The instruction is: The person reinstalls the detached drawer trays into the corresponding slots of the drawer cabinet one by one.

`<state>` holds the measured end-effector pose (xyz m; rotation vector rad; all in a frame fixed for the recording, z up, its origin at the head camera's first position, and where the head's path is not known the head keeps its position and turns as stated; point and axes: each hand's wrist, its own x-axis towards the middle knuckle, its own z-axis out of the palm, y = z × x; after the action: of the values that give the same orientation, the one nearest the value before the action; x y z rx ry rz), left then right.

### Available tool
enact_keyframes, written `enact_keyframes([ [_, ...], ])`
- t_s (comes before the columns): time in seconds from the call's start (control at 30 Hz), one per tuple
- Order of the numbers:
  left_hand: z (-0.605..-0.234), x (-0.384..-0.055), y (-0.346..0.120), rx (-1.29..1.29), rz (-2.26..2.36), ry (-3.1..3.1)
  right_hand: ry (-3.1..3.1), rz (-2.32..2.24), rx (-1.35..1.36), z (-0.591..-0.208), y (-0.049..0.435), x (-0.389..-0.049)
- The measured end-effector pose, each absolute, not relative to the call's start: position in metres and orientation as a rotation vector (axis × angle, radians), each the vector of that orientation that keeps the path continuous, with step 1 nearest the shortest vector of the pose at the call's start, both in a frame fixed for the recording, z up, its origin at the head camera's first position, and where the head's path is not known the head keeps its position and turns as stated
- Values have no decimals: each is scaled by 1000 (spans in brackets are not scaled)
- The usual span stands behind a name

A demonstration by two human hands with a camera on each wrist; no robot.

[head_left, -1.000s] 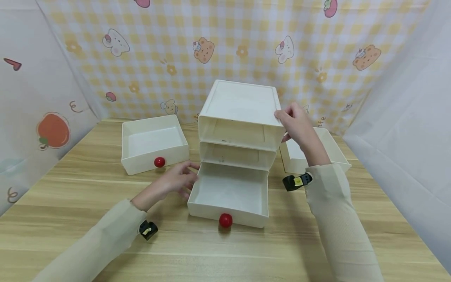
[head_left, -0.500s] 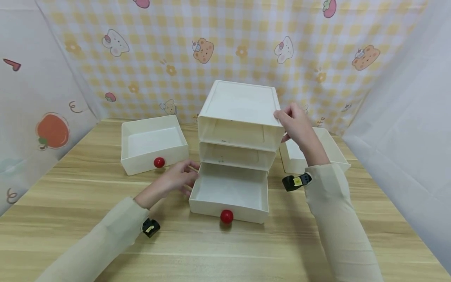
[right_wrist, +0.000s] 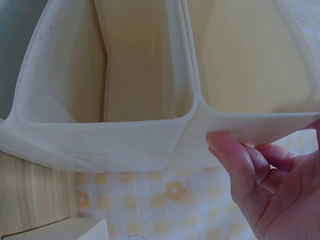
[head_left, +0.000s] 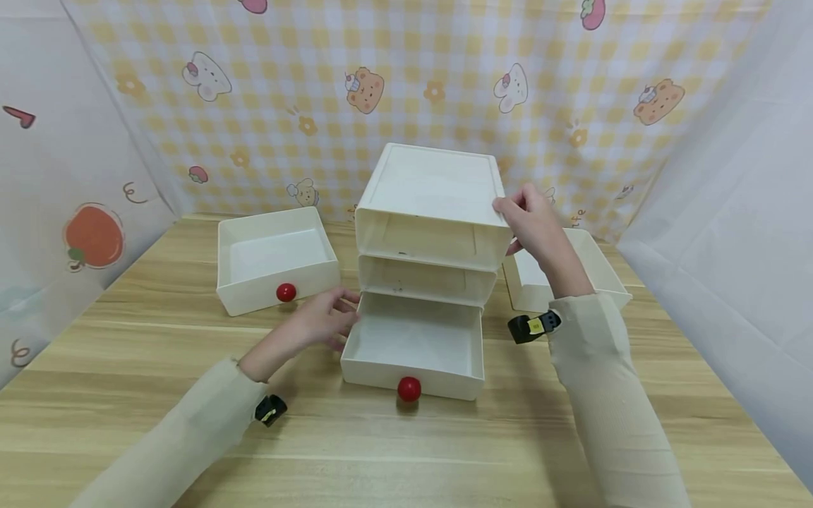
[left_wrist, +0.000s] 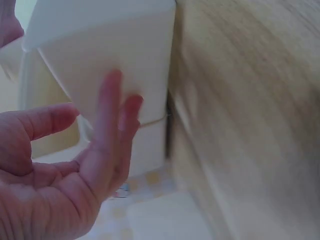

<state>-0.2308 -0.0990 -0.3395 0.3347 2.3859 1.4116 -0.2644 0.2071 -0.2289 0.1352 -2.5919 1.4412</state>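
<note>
A white cabinet of stacked casings [head_left: 438,183] stands mid-table, its upper two bays without drawers. From the lowest bay a white drawer [head_left: 416,346] with a red knob [head_left: 409,389] sticks out toward me. My left hand [head_left: 320,319] is at the left side of the stack, by the drawer's rear end. In the left wrist view its fingers [left_wrist: 107,130] are extended along the white side wall, thumb near a front edge. My right hand [head_left: 538,224] holds the top casing at its front right corner; the right wrist view shows its fingertips [right_wrist: 220,142] against the side wall.
A loose white drawer [head_left: 279,254] with a red knob [head_left: 286,292] sits on the wooden table [head_left: 190,317] at left. Another white drawer [head_left: 600,268] lies at right, partly behind my right arm. A checked, cartoon-printed cloth [head_left: 438,63] hangs behind.
The lowest drawer has slid slightly back into its bay, mostly in the first half second. My left hand has shifted very little; my right hand stays at the top casing's corner.
</note>
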Motion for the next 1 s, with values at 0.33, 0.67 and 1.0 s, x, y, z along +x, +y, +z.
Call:
enact_keyframes([
  [0.33, -319, -191, -79, 783, 831, 3027, -2590, 1452, 130, -229, 207, -264],
  [0.67, -327, -161, -59, 1375, 504, 3110, -2587, 1456, 134, -229, 206, -265],
  [1.0, -334, -149, -47, 1612, 202, 3243, -2584, 1447, 122, -230, 207, -266],
])
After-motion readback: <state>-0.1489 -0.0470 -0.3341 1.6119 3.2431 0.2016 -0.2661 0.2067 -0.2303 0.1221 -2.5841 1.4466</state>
